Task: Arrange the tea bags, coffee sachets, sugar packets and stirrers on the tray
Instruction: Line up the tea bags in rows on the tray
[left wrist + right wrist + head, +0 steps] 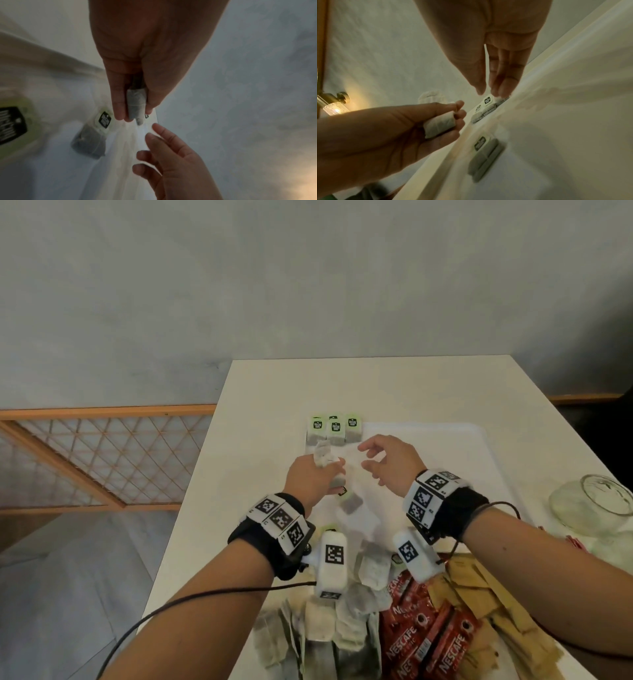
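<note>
1. While gripped in the left hand (pixel 310 479), a small bunch of tea bags (pixel 323 457) kept ready, apparently as stock for laying out one at a time; fingers (pixel 118 106) curled round the soft bundle.
2. Right hand (pixel 390 465) poised just right of the bunch, fingers (pixel 498 81) loosely spread and holding nothing, seemingly about to pick off the next bag or straighten the row.
3. At the far left corner of the white tray (pixel 445 429), a row of tea bags (pixel 335 431) set side by side, green tags up, probably begun there so that room is left for the other kinds.
4. One loose tea bag (pixel 350 501) on the tray nearer, not yet lined up.
5. Near edge of the worktop (pixel 260 392): heap of tea bags (pixel 329 621), red glossy coffee sachets (pixel 421 628), tan paper packets (pixel 479 594), all still waiting.
6. Bags of thin, crinkled, porous paper, pillow-shaped, dark leaf showing through; tray smooth and rimmed.
</note>
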